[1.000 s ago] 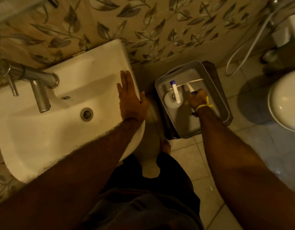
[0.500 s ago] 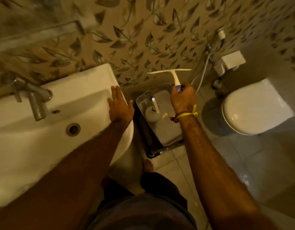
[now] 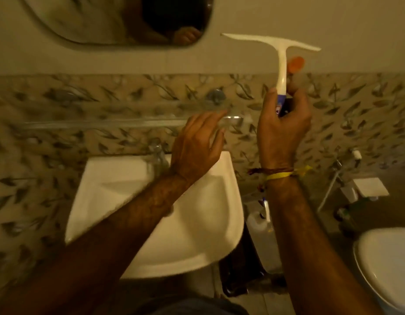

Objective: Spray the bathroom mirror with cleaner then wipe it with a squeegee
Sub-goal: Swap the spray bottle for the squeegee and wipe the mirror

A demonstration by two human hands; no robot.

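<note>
Your right hand was raised at the right of centre, fingers wrapped closed around the lower, blue-labelled end of the squeegee. The white squeegee stood upright, its handle rising out of your fist and its blade spanning the upper right of the frame, tilted slightly down to the right, against the plain wall. It sat just right of the mirror and below its lower edge, not touching the glass. An orange round thing showed right behind the handle; what it was could not be told. Yellow and brown threads circled your right wrist.

Your left hand hovered in the centre of the frame, open with fingers spread and loosely curved, holding nothing, its fingertips close to the glass shelf that ran along the leaf-patterned tiles; whether they touched it could not be told through the blur. Below it lay the white sink with its tap. A white bottle stood low between the sink and your right forearm, and the toilet filled the lower right corner.
</note>
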